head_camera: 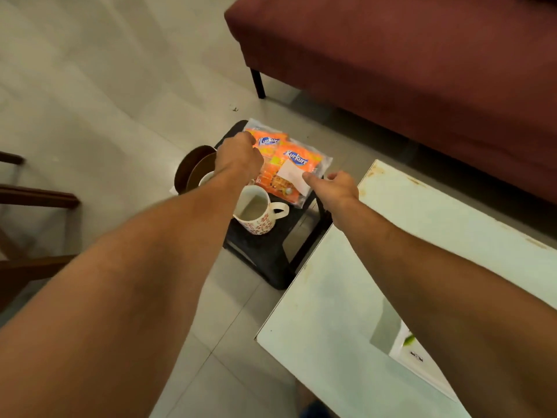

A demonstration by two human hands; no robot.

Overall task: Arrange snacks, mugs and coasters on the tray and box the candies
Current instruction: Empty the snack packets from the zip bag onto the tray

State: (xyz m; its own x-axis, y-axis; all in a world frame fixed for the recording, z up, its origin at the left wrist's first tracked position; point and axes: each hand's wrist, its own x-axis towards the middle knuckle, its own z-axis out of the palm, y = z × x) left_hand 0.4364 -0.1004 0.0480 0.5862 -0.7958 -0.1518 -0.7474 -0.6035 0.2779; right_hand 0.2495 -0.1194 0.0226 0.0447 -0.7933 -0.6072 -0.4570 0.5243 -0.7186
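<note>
Black stool [271, 251], low, standing on the tiled floor [90, 86] at centre frame, its near-right corner just beside the pale counter [422, 236] at 4 o'clock. Snack bag [289, 164], clear plastic holding orange Kurkure packets, lies flat across the far half of the stool top at 12 o'clock; a white slip [291, 173] rests on its near end. Left hand [241, 155] sits at the bag's far-left edge, fingers curled down onto the plastic; whether it grips or only touches, I cannot tell. Right hand [334, 185] is at the bag's near-right corner, thumb pointing at the white slip, fingers loosely bent and closed on nothing visible. White mug [256, 212] with red floral print stands upright on the near half of the stool, handle toward 3 o'clock. A second white mug [206, 178], mostly hidden under the left forearm, stands at 9 o'clock. Brown round pieces [193, 167], possibly coasters or plates, lean at the stool's left edge. Maroon sofa [422, 70] fills 1 o'clock.
</note>
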